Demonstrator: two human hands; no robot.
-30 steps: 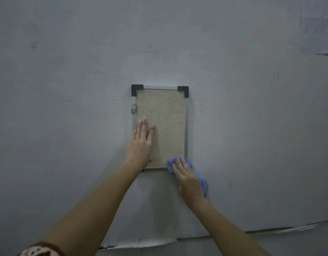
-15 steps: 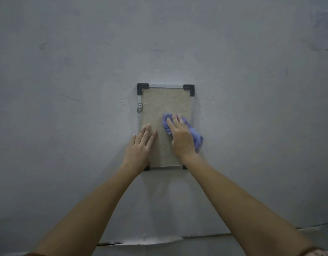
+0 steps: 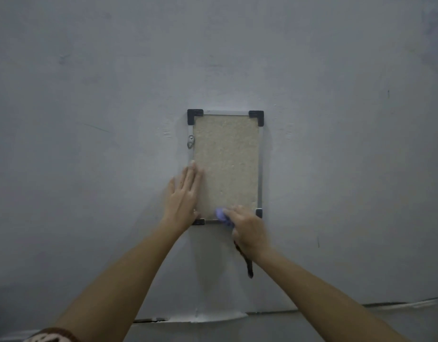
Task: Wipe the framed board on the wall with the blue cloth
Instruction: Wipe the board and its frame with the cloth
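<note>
A small framed board point(image 3: 227, 159) hangs upright on the grey wall, with a beige speckled face, a thin metal frame and black plastic corners. My left hand point(image 3: 184, 196) lies flat with fingers together against the board's lower left edge. My right hand point(image 3: 248, 230) presses the blue cloth point(image 3: 221, 214) onto the board's bottom edge; only a small bunch of cloth shows past the fingers. This hand is blurred. A dark strap point(image 3: 246, 261) hangs below the right wrist.
A small metal hanger point(image 3: 190, 141) sticks out on the frame's left side. The grey wall point(image 3: 89, 144) surrounds the board. Low down runs a cracked, peeling seam point(image 3: 208, 318) across the wall.
My right hand with the cloth went from the bottom right corner up to the board's middle, then back down to the bottom edge. My left hand shifted slightly left, fingers closing together.
</note>
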